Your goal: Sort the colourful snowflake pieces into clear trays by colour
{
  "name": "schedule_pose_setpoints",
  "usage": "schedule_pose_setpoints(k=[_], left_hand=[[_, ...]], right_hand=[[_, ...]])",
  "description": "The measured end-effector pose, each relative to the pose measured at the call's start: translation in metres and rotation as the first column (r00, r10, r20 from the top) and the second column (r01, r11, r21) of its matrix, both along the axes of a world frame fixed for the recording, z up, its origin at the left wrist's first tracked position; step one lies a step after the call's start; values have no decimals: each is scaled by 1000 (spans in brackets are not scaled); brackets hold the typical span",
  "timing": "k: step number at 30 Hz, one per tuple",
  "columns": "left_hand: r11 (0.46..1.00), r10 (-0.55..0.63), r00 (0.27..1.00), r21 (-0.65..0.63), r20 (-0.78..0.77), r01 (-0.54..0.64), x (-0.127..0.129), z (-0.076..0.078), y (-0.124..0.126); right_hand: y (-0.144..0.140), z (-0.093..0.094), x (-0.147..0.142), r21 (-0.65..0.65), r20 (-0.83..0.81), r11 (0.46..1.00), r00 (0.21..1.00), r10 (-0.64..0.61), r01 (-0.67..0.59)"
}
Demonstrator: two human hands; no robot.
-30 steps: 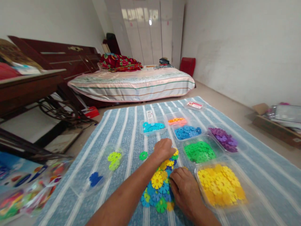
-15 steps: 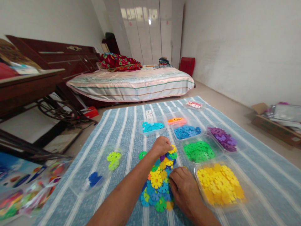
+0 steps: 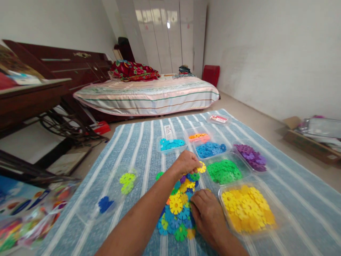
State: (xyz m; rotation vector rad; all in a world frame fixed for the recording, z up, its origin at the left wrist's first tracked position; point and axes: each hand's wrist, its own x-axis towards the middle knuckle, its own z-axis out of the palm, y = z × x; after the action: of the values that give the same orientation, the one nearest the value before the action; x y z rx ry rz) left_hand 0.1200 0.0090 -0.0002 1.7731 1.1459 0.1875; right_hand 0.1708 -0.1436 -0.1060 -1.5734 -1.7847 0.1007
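Observation:
My left hand (image 3: 187,162) pinches a yellow notched plastic disc (image 3: 201,167) above the far right end of a mixed heap of flower-shaped discs (image 3: 174,220). The heap holds blue, green, yellow and other colours. At its right edge rests my right hand (image 3: 209,209), fingers curled inward; what they grip, if anything, is hidden. A sliver of yellow shows just beyond its knuckles. To the right stand clear tubs of yellow discs (image 3: 247,209), green discs (image 3: 224,171) and purple discs (image 3: 250,156). Farther back are tubs of blue discs (image 3: 210,149), orange discs (image 3: 199,137) and light-blue discs (image 3: 172,144).
A clear tray (image 3: 89,213) on the left holds lime discs (image 3: 127,183) and dark-blue discs (image 3: 105,204). At the far edge of the striped cloth (image 3: 133,142) lies a clear box with a red-and-white label (image 3: 218,118). Beyond is a bed (image 3: 149,96); a cardboard box (image 3: 309,142) sits right.
My left hand has lifted the yellow disc off the heap and shifted right with it, toward the green tub. My right hand stays nearly in place.

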Motion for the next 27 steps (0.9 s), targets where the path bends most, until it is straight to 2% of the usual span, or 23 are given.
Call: schedule_pose_setpoints(k=[4,7,8,10,13,15,20,27], left_hand=[[990,-110,992,-81,54,114,7,4,-17],[919,-314,932,-188,181,346,14,8,-31],[894,-371,907,-188,201,407,16,9,-34],[897,-430,898,-68,94,437,15,11,-33],[895,-360,910,200,-207,399,3,12,-23],[876,-304,896,274,-324,396,-10,11,-17],[847,-252,822,295,-510,442,-42,6,-19],[811,-261,748,282,-610,513,-74,9,-39]], right_hand=[[0,2,0,21,6,1000,1000,-16,16],[1,2,0,47,24,998,999,-30,29],[1,2,0,53,28,998,999,-31,29],[1,2,1,45,26,999,1000,-18,17],[0,3,1,26,12,1000,1000,-1,0],[-1,5,1,25,14,1000,1000,4,-4],[-2,7,1,18,8,1000,1000,13,-13],[-2,5,2,8,4,999,999,32,-32]])
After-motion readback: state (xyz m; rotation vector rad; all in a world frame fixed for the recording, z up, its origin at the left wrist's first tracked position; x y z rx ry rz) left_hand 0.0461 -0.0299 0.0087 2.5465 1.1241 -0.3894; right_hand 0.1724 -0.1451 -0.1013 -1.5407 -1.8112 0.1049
